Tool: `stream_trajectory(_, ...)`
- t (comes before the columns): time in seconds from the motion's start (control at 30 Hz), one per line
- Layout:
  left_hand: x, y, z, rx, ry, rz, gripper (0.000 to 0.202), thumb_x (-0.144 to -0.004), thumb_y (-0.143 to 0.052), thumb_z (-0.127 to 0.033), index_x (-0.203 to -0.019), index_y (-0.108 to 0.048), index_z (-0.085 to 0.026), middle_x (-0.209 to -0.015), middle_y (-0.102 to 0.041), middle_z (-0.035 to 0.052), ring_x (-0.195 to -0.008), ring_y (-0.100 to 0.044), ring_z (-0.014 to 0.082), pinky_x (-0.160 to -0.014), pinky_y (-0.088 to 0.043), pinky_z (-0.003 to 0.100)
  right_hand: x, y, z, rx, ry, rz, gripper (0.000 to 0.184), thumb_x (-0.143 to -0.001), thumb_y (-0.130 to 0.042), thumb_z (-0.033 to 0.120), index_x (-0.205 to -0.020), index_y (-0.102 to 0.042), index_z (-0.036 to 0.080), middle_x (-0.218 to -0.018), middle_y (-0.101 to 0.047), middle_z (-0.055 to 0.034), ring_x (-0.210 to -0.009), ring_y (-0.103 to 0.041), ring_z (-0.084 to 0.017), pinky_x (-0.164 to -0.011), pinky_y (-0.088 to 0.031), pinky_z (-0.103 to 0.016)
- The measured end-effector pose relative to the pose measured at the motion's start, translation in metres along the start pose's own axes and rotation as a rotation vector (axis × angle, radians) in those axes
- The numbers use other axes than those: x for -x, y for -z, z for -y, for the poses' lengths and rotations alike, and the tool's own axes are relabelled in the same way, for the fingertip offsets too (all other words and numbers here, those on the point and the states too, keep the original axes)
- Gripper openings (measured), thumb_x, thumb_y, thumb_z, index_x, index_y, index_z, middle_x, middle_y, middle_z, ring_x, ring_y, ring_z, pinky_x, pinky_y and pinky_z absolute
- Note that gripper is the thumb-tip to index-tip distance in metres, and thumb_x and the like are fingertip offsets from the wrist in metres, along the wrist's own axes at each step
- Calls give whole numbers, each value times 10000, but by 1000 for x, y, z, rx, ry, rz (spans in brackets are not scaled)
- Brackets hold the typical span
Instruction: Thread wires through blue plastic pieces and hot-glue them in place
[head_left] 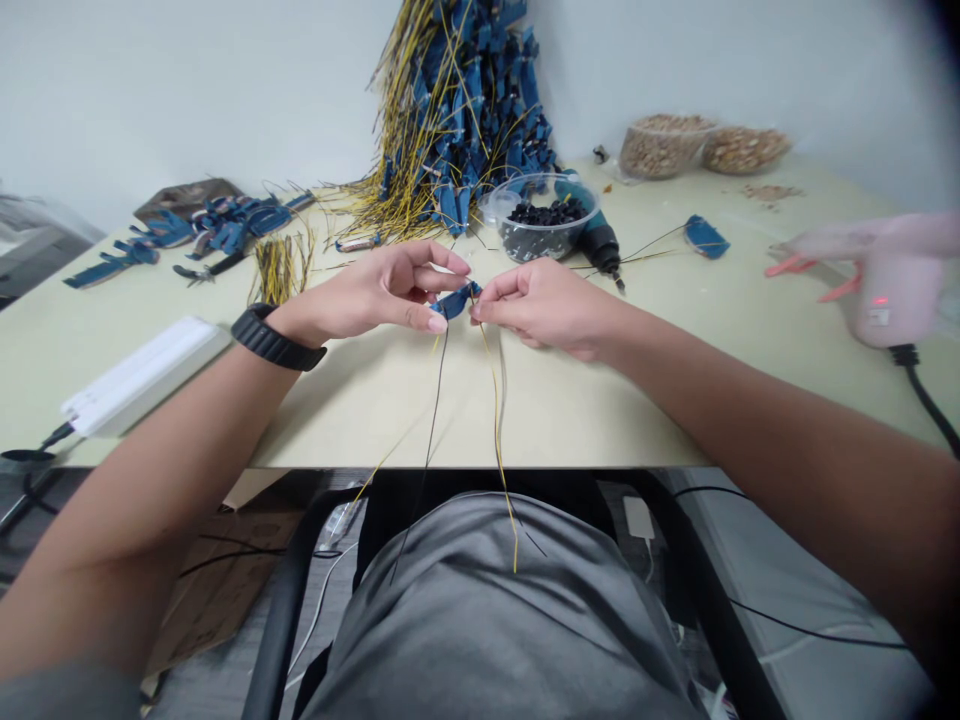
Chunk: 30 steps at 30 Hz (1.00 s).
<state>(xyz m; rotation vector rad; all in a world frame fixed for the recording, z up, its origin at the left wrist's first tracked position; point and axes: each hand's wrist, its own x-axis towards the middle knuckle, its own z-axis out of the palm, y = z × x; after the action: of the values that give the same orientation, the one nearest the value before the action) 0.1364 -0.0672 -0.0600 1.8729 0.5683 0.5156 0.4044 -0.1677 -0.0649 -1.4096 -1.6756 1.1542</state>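
Between my two hands, above the table, is a small blue piece (452,303) with thin yellow and black wires (495,400) hanging from it past the table edge. My left hand (394,285), with a black band on its wrist, has its thumb and curled fingers around the left end of the piece. My right hand (544,305) is closed in a pinch at the right end, where the wires come out. Its fingertips partly hide what they grip.
A large heap of blue pieces with wires (465,120) stands behind. Nearby are a plastic tub of black parts (544,225), a power drill (600,240), a pink glue gun (877,270), pliers (206,268), a white power strip (150,375) and bags of small tan bits (664,148).
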Motion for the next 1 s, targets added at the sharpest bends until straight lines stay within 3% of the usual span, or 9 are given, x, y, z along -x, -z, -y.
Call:
stream_trajectory(0.13,1,2,-1,1,-5,33,769,-754,-1276,-562,-1338,-857,-290,-1271,-953,69,-1108,-878,252,-895,-644,368,0,0,0,-20,4,4,280,-1034,-1016,373,-901,-831,210,-610,-498,67,-588,-369,-123,-610,-312,-357)
stream_trajectory(0.3,1,4,0,-17,13,55,802,-765,-1280,-555,-1377,-838,-284,-1249,-941,60,-1152,-868,252,-917,-634,374,0,1,0,-9,-23,4,249,-1044,-1002,308,-885,-833,216,-622,-508,61,-587,-367,-124,-626,-338,-366)
stream_trajectory(0.53,-2,5,1,-23,-14,64,776,-723,-1287,-446,-1355,-865,-287,-1256,-924,63,-1118,-841,240,-895,-597,369,0,1,0,-19,-46,17,246,-1041,-1019,323,-895,-852,216,-611,-508,51,-548,-325,-117,-579,-213,-371)
stream_trajectory(0.77,-3,5,1,-61,-27,82,742,-728,-1265,-444,-1344,-864,-339,-1209,-934,30,-1017,-798,228,-864,-619,379,0,2,0,-29,-49,36,261,-1059,-1022,364,-918,-859,218,-595,-477,60,-518,-311,-116,-542,-180,-366)
stream_trajectory(1.0,-3,4,0,-58,-16,104,788,-746,-1283,-472,-1387,-856,-305,-1236,-952,61,-990,-798,218,-882,-585,377,0,2,1,-9,-70,36,281,-1039,-1055,388,-907,-868,226,-601,-473,53,-517,-326,-126,-543,-220,-371)
